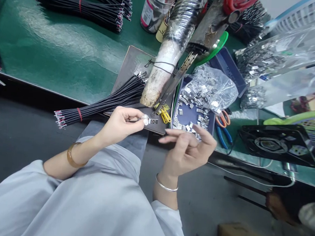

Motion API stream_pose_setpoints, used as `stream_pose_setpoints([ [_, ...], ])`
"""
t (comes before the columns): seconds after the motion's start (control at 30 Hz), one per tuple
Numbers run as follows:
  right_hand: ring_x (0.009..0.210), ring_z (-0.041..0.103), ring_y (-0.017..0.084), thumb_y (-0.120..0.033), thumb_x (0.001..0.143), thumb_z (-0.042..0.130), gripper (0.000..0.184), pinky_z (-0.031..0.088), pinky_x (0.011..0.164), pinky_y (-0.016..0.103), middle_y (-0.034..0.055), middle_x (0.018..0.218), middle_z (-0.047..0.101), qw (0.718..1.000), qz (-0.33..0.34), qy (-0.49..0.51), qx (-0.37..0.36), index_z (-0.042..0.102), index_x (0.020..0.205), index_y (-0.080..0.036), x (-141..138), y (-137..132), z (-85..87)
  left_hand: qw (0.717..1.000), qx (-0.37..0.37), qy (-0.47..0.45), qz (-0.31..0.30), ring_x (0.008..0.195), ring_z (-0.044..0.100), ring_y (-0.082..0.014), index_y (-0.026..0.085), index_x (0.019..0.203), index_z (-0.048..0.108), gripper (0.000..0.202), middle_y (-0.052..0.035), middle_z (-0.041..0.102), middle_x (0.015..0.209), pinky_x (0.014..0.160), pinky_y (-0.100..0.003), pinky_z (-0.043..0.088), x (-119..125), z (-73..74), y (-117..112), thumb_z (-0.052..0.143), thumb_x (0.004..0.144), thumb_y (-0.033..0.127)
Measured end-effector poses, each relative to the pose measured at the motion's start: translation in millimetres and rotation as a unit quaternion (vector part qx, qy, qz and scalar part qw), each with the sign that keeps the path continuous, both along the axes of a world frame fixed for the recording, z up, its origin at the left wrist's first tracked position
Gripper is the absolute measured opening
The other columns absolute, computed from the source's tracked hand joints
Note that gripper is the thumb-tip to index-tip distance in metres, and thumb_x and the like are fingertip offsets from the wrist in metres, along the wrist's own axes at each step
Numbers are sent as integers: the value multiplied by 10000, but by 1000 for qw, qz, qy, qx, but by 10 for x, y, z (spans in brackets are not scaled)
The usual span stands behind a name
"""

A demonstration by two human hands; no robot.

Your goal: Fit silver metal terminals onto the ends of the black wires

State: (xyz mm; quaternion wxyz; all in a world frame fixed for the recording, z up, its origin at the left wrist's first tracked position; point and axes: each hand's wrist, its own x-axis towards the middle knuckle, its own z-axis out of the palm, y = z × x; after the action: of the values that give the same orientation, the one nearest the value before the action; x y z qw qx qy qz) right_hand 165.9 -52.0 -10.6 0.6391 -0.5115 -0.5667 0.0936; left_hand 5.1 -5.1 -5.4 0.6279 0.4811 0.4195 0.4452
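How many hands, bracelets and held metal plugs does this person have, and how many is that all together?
Hands: 2 (left hand, right hand)
Bracelets: 2 (tan bracelet, silver bracelet)
Held metal plug: 1
Total: 5

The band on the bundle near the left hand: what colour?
Red; the band around the cable bundle shows best in the head view.

Flat silvery connector (pixel 154 121) in left fingers (pixel 135 126)
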Motion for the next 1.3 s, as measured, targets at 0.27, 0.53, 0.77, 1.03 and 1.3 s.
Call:
stream_pose_setpoints([
  [0.27, 866, 796, 163, -155, 927, 684, 74, 645, 671, 247, 35, 971, 811, 986, 9, -162, -26, 657, 900, -218, -99, 99, -142, 999, 39, 36, -5, 553, 378, -85, 147, 649, 612, 265, 24, 483, 592, 508, -217, 293, 14, 29, 12, 660, 830, 334],
  [0.53, 883, 795, 146, -74, 886, 715, 163, 630, 794, 232, 31, 984, 821, 968, -12, -245, 53, 668, 932, -223, -108, 152, -140, 997, 62, 54, 2, 550, 420, -95, 149, 729, 655, 252, 29, 508, 586, 528, -226, 323, 21, -12, 11, 682, 859, 364],
  [0.77, 883, 797, 161, -136, 901, 703, 97, 641, 704, 242, 30, 970, 819, 995, 25, -76, -59, 677, 865, -223, -113, 144, -88, 995, 72, 65, -21, 610, 497, -110, 140, 713, 653, 233, -2, 589, 650, 574, -223, 390, 3, 20, 29, 614, 859, 317],
  [1.03, 873, 795, 156, -134, 904, 703, 96, 641, 683, 237, 24, 965, 818, 991, 27, -120, -59, 691, 875, -224, -93, 144, -66, 994, 73, 81, -32, 589, 470, -102, 140, 714, 644, 253, 1, 575, 639, 555, -221, 366, -17, 19, 31, 595, 874, 329],
  [1.3, 908, 801, 166, -92, 889, 705, 151, 653, 781, 271, 40, 991, 823, 978, -5, -209, 16, 644, 900, -230, -115, 187, -71, 993, 86, 75, 15, 558, 456, -95, 139, 724, 657, 232, 23, 530, 582, 536, -217, 357, 35, 18, -3, 607, 876, 307],
])
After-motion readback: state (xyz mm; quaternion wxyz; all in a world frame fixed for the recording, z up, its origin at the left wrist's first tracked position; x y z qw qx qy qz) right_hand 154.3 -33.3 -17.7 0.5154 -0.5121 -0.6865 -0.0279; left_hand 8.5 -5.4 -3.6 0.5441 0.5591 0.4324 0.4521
